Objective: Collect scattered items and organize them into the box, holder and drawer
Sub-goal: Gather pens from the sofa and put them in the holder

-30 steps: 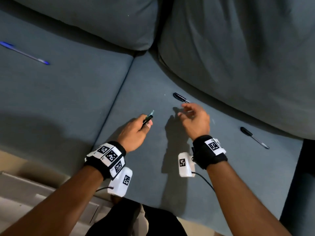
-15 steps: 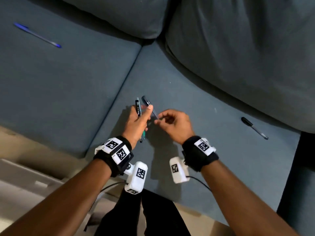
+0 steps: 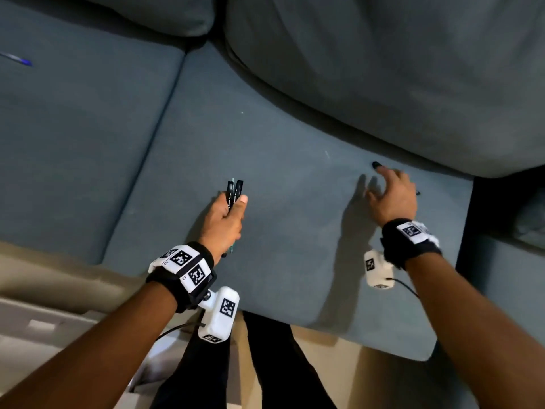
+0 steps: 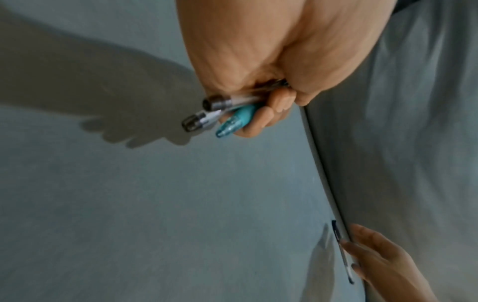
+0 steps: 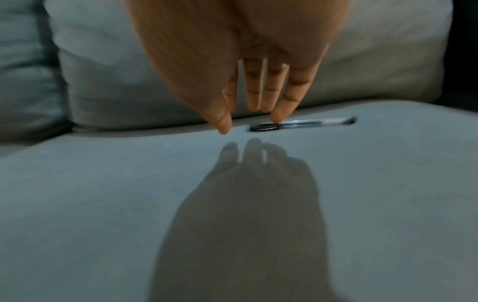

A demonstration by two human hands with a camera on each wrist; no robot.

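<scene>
1. Our left hand stays curled round three pens, two clear and one teal.
2. Our right hand has left it and moved right; its spread fingers now touch a black-capped pen on the sofa seat.
3. Far left of the left hand, a blue pen lies on the neighbouring cushion.
</scene>
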